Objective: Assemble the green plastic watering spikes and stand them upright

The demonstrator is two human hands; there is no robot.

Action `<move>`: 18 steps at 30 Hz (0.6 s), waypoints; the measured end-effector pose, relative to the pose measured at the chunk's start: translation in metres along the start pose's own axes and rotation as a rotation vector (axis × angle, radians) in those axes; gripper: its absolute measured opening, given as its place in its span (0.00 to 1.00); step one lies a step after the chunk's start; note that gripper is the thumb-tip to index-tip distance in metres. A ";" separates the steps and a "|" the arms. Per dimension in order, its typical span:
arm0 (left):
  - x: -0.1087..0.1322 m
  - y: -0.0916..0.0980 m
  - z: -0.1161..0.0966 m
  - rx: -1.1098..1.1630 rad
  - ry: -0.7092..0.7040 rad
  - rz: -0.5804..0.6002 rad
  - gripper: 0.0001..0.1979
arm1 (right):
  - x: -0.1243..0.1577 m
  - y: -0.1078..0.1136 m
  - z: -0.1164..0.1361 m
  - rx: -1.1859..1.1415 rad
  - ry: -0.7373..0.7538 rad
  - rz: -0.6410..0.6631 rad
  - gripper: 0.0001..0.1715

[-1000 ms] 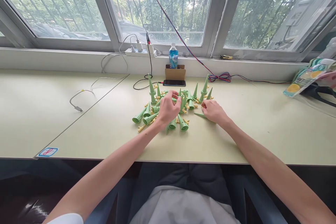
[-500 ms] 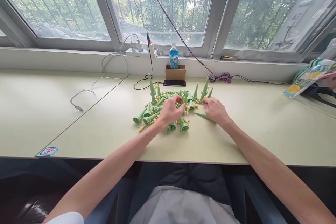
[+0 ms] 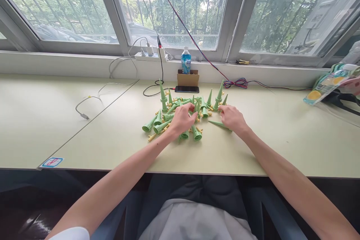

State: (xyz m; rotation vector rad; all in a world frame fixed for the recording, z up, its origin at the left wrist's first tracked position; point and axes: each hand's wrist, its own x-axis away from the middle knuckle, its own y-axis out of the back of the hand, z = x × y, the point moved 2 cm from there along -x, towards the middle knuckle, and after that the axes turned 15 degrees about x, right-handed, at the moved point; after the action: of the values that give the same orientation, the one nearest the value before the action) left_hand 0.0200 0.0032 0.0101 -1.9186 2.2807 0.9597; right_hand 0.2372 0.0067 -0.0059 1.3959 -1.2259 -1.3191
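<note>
A heap of green plastic cones (image 3: 161, 122) mixed with small yellow pegs (image 3: 152, 137) lies in the middle of the pale table (image 3: 112, 138). A few cones (image 3: 162, 93) stand upright at the back of the heap. My left hand (image 3: 182, 119) rests on the heap with its fingers curled down among the cones; what it grips is hidden. My right hand (image 3: 232, 118) sits at the heap's right edge, fingers pinched together close to the upright cones. A single cone (image 3: 218, 123) lies flat just under that hand.
Behind the heap lie a dark phone (image 3: 187, 89), a small cardboard box (image 3: 188, 78) and a blue-labelled bottle (image 3: 185, 60). A power strip (image 3: 150, 56) sits on the sill, a cable (image 3: 84, 107) trails left, coiled red-blue wires (image 3: 235, 82) lie right. Snack packaging (image 3: 326, 86) is far right.
My left hand's fingers, raised and apart a second ago, have dropped and curled into the heap. My right hand has slid slightly back toward the upright cones.
</note>
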 end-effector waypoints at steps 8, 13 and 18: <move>0.000 0.000 0.001 -0.006 0.000 0.006 0.08 | 0.001 0.005 0.000 0.046 -0.042 0.052 0.16; 0.000 0.001 0.000 -0.002 -0.008 0.008 0.08 | 0.001 0.005 0.001 0.049 -0.026 0.039 0.15; 0.000 0.001 0.000 -0.004 -0.006 0.007 0.08 | 0.000 0.003 -0.001 0.013 -0.051 0.034 0.18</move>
State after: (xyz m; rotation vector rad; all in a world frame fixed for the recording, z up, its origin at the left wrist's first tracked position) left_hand 0.0196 0.0033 0.0106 -1.9077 2.2850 0.9704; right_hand 0.2380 0.0059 -0.0031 1.3517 -1.2887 -1.3332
